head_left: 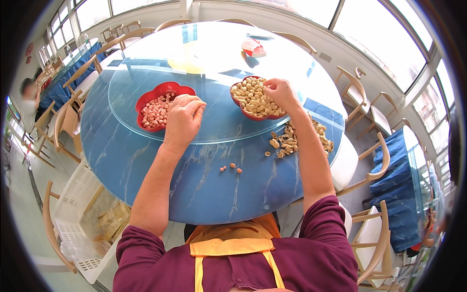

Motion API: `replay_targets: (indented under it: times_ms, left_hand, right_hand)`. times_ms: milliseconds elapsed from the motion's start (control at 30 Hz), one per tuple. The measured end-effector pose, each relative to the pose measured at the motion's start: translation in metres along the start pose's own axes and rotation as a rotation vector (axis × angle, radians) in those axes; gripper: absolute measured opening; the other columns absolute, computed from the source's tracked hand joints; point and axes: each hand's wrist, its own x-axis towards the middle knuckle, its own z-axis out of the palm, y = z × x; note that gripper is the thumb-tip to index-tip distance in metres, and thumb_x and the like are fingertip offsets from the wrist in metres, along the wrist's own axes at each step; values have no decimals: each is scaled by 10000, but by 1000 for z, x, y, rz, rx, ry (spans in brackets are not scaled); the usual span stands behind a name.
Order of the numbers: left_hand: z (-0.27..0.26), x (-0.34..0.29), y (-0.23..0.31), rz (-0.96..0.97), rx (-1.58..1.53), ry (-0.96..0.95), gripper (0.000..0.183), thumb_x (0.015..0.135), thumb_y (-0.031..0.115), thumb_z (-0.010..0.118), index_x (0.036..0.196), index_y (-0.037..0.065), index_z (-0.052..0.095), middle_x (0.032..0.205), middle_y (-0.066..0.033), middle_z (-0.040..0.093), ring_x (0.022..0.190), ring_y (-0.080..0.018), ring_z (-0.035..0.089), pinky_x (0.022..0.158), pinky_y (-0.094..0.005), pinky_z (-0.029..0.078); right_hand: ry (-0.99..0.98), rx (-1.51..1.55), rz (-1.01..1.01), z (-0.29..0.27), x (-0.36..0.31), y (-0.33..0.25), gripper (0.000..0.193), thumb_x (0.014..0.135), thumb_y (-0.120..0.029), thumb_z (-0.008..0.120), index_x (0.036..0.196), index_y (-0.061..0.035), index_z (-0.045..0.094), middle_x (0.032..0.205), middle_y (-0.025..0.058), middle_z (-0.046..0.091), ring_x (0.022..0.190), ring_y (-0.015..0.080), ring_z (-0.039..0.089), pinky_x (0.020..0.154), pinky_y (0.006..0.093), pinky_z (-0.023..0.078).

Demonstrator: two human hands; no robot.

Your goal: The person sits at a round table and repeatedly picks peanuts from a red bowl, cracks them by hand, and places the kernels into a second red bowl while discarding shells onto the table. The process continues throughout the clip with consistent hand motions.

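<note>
On the left, a red flower-shaped bowl holds shelled pink peanut kernels. My left hand is over that bowl's right edge, fingers curled and closed; anything inside them is hidden. To the right stands a second red bowl, heaped with peanuts in their shells. The fingers of my right hand are pinched together at the right side of this heap, and I cannot make out what they hold. Broken peanut shells lie in a pile by my right forearm. Three loose kernels rest nearer me.
Both bowls stand on a round glass turntable on a blue marbled table. A red-and-white packet lies at the far side. A white plastic basket is at lower left. Wooden chairs surround the table; another person is far left.
</note>
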Motion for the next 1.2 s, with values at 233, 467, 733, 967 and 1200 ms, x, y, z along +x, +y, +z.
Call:
replay_targets:
  times_ms: [233,467,733,967,1200]
  left_hand:
    - [1,-6,39,-447,-575,-328,244,962,223,616,1075,22,695,989,-65,700,862,-150,631,733,-276,509]
    - [2,-6,55,-876,-1130,-582,275,993,294,597,1090,54,689,942,-6,668,783,-52,568,643,-199,443]
    - [9,-13,45,-969,-1481,-576,276,980,300,622,1081,49,676,921,-4,644,785,-61,539,662,-196,445]
    - [11,-14,44,-962,-1539,-591,277,978,303,626,1061,44,680,917,-10,640,777,-61,530,655,-190,440]
    - [8,-10,47,-1021,-1251,-610,315,981,356,612,966,49,683,862,-1,629,714,-54,512,593,-197,406]
  right_hand:
    - [-150,624,4,-12,-65,-63,183,876,-118,712,1017,-1,720,931,37,715,837,98,644,769,242,517]
    - [-246,945,-204,13,-101,-81,131,893,-7,676,1024,0,667,961,19,666,879,83,632,778,225,525]
    - [-312,1270,-117,25,-106,-81,157,888,19,671,1043,6,652,977,41,664,878,107,645,789,246,547]
    - [-342,1313,-84,26,-106,-79,130,890,29,664,1016,1,648,973,57,672,885,113,642,807,261,537]
    - [-180,943,-158,26,-108,-78,120,847,-21,727,948,0,666,885,34,682,794,88,655,720,228,536]
